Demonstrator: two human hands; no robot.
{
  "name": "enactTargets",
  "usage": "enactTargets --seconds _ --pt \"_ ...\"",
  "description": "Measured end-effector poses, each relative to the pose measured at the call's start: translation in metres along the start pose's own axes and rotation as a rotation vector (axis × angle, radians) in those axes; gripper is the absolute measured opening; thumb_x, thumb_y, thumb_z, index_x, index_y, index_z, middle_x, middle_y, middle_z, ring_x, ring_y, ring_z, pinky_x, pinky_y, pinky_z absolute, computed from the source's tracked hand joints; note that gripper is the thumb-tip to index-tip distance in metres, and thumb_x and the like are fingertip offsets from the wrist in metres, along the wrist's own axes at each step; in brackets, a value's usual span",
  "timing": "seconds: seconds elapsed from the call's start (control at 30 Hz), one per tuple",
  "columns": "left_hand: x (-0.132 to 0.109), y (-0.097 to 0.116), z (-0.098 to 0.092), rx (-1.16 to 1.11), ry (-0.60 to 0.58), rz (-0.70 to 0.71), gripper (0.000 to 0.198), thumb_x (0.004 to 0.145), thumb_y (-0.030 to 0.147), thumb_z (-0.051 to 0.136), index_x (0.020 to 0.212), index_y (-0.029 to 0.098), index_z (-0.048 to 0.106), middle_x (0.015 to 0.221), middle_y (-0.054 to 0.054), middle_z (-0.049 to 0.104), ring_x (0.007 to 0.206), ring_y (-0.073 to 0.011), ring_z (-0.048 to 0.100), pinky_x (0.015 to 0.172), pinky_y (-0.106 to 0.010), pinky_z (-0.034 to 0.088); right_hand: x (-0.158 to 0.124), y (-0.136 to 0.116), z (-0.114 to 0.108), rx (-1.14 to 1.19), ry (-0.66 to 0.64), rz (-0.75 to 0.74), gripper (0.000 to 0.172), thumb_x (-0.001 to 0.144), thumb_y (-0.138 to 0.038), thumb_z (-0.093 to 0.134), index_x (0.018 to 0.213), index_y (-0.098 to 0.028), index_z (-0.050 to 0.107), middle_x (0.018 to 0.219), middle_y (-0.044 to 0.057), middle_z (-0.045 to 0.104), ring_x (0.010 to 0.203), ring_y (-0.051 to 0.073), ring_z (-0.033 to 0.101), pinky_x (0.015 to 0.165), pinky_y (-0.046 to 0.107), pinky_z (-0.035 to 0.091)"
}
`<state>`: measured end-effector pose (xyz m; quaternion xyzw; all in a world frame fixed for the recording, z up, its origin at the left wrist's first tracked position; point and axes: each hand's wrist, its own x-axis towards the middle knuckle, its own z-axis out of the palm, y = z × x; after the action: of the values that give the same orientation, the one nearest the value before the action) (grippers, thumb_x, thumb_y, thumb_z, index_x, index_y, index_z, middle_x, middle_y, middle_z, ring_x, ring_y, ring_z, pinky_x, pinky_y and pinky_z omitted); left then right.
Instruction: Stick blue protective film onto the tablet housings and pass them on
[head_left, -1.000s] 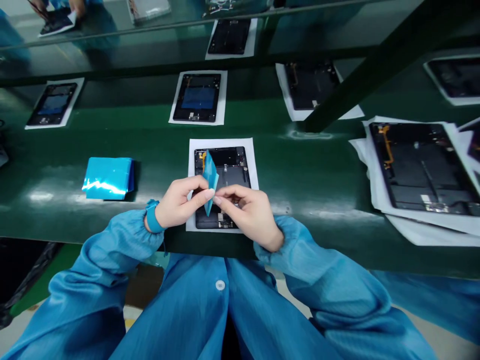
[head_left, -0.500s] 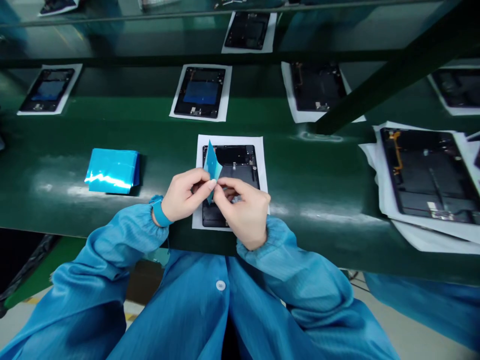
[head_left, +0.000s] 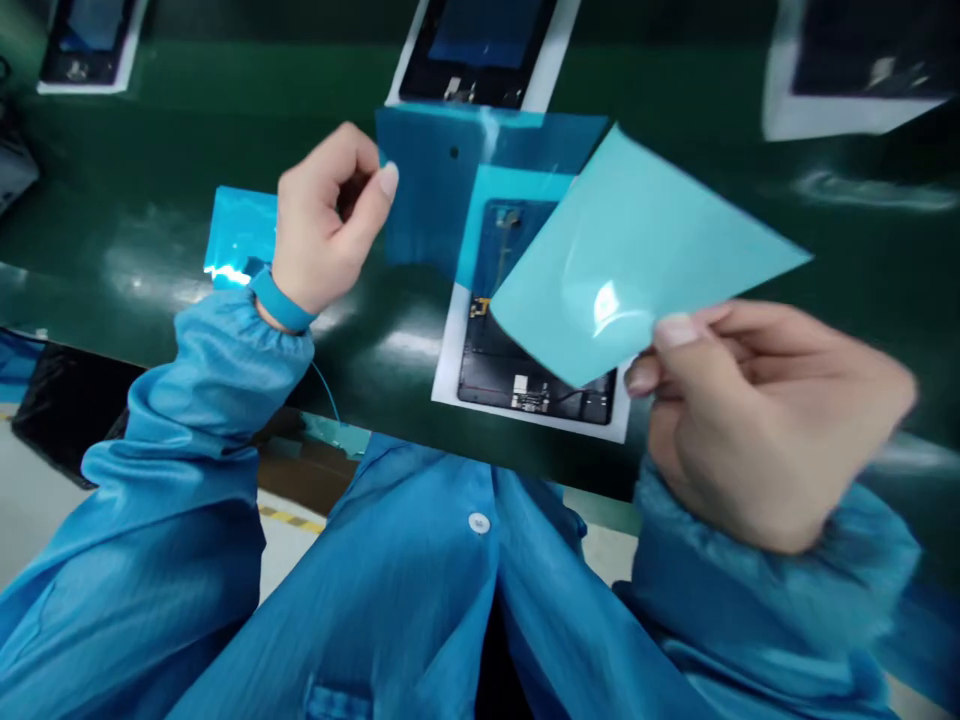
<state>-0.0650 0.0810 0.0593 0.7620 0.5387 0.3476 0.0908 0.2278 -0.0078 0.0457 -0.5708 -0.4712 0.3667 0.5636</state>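
Pinched at its left edge by my left hand [head_left: 326, 215], a see-through blue film [head_left: 427, 205] hangs spread out, with a small dark hole near its top. My right hand [head_left: 765, 410] grips the lower right edge of a pale teal backing sheet [head_left: 630, 240], which tilts in front of the film's right side. Below and behind both sheets lies an open tablet housing [head_left: 491, 360] with small parts in it, on white paper [head_left: 446, 375]. Film and backing cover its upper and middle areas. Whether they still join behind the backing, I cannot tell.
Left of my left hand is a stack of shiny blue films [head_left: 240, 230], partly hidden by it. Further tablet housings on white paper lie at the back: one in the middle [head_left: 484, 40], one at left [head_left: 86, 45], one at right [head_left: 877, 60]. The green bench [head_left: 135, 140] ends before my body.
The blue piece held small and folded between both hands is now two spread sheets, one in each hand. My hands have moved apart, and the camera view has shifted closer and turned.
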Motion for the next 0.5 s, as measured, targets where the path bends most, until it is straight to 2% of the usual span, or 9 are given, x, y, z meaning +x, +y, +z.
enactTargets --seconds 0.07,0.17,0.27,0.37,0.43,0.5 --pt "0.003 0.0 -0.013 0.088 -0.007 0.079 0.028 0.105 0.039 0.048 0.081 0.024 0.05 0.077 0.004 0.043 0.073 -0.0095 0.05 0.072 -0.029 0.037 -0.03 -0.005 0.009 0.03 -0.262 0.144 0.008 0.082 -0.024 0.081 0.081 -0.025 0.073 0.059 -0.003 0.067 0.046 0.014 0.06 0.046 0.028 0.051" --pt "0.006 0.004 -0.029 0.229 -0.011 0.185 0.029 0.107 0.042 0.043 0.088 0.023 0.055 0.083 0.003 0.045 0.081 -0.0097 0.058 0.076 -0.03 0.039 -0.08 -0.001 0.039 0.167 -0.693 0.312 0.004 0.085 -0.025 0.075 0.083 -0.024 0.071 0.063 -0.002 0.071 0.051 0.015 0.066 0.05 0.027 0.055" --pt "0.006 0.007 -0.04 0.317 -0.029 0.236 0.035 0.107 0.046 0.04 0.094 0.02 0.061 0.086 0.002 0.047 0.091 -0.0134 0.066 0.079 -0.032 0.042 -0.125 0.023 0.08 0.25 -0.965 0.464 0.007 0.087 -0.024 0.067 0.081 -0.022 0.07 0.068 -0.002 0.072 0.056 0.014 0.069 0.054 0.026 0.057" --pt "0.0 0.006 -0.045 0.356 -0.018 0.277 0.035 0.107 0.046 0.041 0.097 0.02 0.063 0.088 0.001 0.052 0.095 -0.0173 0.07 0.08 -0.034 0.045 -0.162 0.058 0.12 0.224 -1.107 0.577 0.01 0.086 -0.019 0.067 0.077 -0.024 0.069 0.063 -0.004 0.07 0.054 0.015 0.069 0.054 0.026 0.057" --pt "-0.005 0.005 -0.045 0.368 0.011 0.294 0.034 0.107 0.045 0.042 0.094 0.021 0.063 0.088 0.0 0.056 0.092 -0.0178 0.071 0.079 -0.034 0.047 -0.179 0.08 0.143 0.182 -1.12 0.586 0.015 0.086 -0.02 0.07 0.072 -0.022 0.067 0.056 -0.005 0.065 0.05 0.015 0.066 0.05 0.025 0.055" --pt "-0.009 0.004 -0.044 0.37 0.03 0.296 0.033 0.107 0.044 0.044 0.09 0.022 0.061 0.085 0.0 0.057 0.086 -0.0167 0.07 0.078 -0.034 0.049 -0.191 0.097 0.161 0.13 -1.08 0.56 0.019 0.092 -0.028 0.071 0.076 -0.018 0.067 0.06 -0.004 0.065 0.052 0.012 0.064 0.052 0.024 0.055"
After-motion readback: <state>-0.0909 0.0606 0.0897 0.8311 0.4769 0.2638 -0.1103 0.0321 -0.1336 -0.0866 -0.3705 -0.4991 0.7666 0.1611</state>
